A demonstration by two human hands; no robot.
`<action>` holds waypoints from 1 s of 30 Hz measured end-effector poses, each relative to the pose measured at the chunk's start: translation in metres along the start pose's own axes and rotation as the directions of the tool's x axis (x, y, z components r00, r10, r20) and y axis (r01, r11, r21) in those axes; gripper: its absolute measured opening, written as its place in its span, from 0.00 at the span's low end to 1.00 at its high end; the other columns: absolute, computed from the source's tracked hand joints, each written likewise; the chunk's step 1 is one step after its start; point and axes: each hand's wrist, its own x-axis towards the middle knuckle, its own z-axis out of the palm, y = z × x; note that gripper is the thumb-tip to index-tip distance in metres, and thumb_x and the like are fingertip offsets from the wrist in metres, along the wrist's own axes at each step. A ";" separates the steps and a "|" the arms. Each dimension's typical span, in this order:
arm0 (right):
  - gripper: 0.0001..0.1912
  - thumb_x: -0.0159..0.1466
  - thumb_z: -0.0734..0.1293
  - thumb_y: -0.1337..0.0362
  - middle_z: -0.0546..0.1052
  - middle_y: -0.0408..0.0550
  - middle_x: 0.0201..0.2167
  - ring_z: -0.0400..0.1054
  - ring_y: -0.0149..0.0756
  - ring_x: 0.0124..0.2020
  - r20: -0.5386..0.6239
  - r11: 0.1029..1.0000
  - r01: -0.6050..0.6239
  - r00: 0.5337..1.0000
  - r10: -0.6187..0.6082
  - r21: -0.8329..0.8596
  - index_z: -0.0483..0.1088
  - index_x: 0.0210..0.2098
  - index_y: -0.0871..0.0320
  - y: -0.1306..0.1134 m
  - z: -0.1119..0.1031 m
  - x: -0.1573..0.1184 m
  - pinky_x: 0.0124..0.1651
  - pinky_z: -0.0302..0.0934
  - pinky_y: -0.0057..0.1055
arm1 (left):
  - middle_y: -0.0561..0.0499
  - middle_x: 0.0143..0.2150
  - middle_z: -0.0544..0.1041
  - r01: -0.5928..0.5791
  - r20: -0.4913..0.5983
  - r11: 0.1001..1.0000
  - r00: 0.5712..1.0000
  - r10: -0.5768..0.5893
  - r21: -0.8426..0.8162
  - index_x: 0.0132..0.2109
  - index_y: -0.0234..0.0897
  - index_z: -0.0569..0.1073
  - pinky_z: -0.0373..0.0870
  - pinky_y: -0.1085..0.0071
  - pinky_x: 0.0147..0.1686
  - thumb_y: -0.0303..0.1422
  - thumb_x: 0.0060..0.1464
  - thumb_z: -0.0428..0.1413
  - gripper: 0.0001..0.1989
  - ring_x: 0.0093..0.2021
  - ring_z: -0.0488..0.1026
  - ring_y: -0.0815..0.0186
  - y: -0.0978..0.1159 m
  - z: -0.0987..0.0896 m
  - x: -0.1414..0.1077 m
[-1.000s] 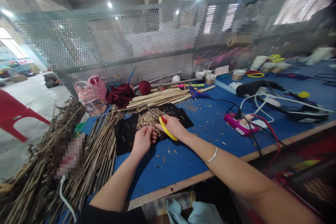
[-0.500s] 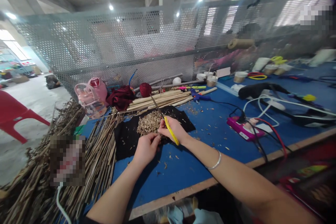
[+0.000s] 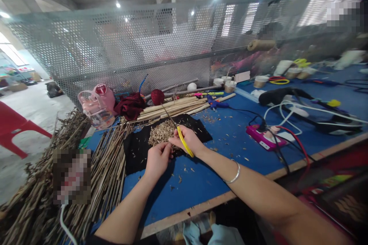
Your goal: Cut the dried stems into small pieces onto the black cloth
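Note:
Yellow-handled scissors (image 3: 183, 140) are held in my right hand (image 3: 193, 141), the dark blades pointing away and up to the left. My left hand (image 3: 156, 160) is closed in a pinch, its fingertips close to those of my right hand; whatever lies in the pinch is too small to make out. Both hands are at the near edge of a pile of short, dry, pale-brown plant pieces (image 3: 161, 131). Under the pile is a black cloth (image 3: 133, 157), spread on the blue tabletop (image 3: 201, 187).
Dry stalks (image 3: 107, 176) lie left of the cloth. Behind it are peeled sticks (image 3: 172, 108), a dark red cloth (image 3: 130, 105) and a pink-topped bottle (image 3: 100, 111). A blue glue gun (image 3: 217, 103) and a magenta power strip (image 3: 264, 138) with cables lie to the right.
My fingertips have come slightly closer together, the left hand shifting a little. The scissors stay in my right hand. The whole view has moved slightly.

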 end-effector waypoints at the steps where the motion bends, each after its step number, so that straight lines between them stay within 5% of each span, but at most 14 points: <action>1: 0.16 0.50 0.66 0.53 0.66 0.38 0.23 0.60 0.28 0.23 -0.012 0.992 -0.011 1.000 0.009 -0.124 0.58 0.29 0.56 -0.002 -0.003 -0.001 0.27 0.53 0.25 | 0.51 0.22 0.71 0.024 -0.026 0.999 0.999 -0.025 -0.049 0.27 0.34 0.72 0.63 0.76 0.20 0.44 0.48 0.51 0.16 0.22 0.68 0.68 0.001 -0.001 0.001; 6: 0.25 0.47 0.68 0.45 0.69 0.44 0.28 0.64 0.32 0.28 0.036 0.877 0.001 0.999 0.019 -0.480 0.61 0.33 0.57 -0.009 -0.012 -0.005 0.28 0.51 0.26 | 0.51 0.24 0.72 0.047 -0.169 0.976 0.982 -0.084 -0.211 0.32 0.33 0.72 0.66 0.75 0.21 0.44 0.46 0.53 0.17 0.23 0.68 0.69 0.002 -0.006 0.007; 16: 0.34 0.42 0.68 0.39 0.70 0.51 0.37 0.67 0.42 0.39 0.149 0.813 0.116 0.988 -0.037 -0.570 0.64 0.38 0.59 -0.010 -0.003 -0.011 0.38 0.58 0.32 | 0.51 0.24 0.72 0.012 -0.222 0.965 0.972 -0.073 -0.262 0.28 0.33 0.70 0.66 0.75 0.21 0.42 0.46 0.54 0.14 0.24 0.69 0.68 0.004 -0.007 0.007; 23: 0.38 0.41 0.66 0.36 0.70 0.54 0.36 0.67 0.44 0.39 0.120 0.787 0.134 0.990 -0.076 -0.602 0.63 0.38 0.60 -0.015 -0.002 -0.012 0.39 0.58 0.35 | 0.51 0.23 0.73 0.013 -0.227 0.985 0.972 -0.052 -0.171 0.28 0.33 0.70 0.64 0.75 0.21 0.39 0.48 0.52 0.13 0.20 0.68 0.70 0.003 -0.005 0.005; 30: 0.39 0.44 0.60 0.31 0.74 0.54 0.30 0.70 0.46 0.35 0.126 0.768 0.047 0.991 0.044 -0.639 0.61 0.39 0.60 -0.010 0.007 -0.013 0.33 0.58 0.33 | 0.53 0.22 0.73 -0.044 -0.275 0.992 0.958 0.074 0.116 0.27 0.34 0.71 0.62 0.77 0.25 0.38 0.52 0.48 0.13 0.24 0.69 0.70 0.005 -0.007 0.004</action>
